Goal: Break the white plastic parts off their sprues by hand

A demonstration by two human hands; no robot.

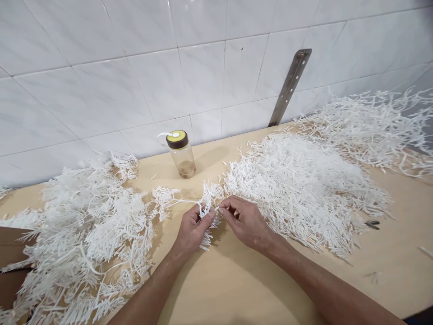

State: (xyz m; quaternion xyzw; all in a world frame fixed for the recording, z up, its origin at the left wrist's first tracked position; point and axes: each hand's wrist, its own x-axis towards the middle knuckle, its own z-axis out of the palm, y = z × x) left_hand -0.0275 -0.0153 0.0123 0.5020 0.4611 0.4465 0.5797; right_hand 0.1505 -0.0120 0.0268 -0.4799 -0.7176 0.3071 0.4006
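Left hand (192,229) half-hides white sprigs (210,195); right hand (248,222) pinches an indistinct tip (217,208)

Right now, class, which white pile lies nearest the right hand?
The dense middle pile, just beyond the right hand; the left pile and far-right pile lie farther away.

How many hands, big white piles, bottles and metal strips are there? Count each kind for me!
Hands: 2, left hand and right hand
Big white piles: 3, left pile, front right pile and back right pile
Bottle: 1
Metal strip: 1
Total: 7
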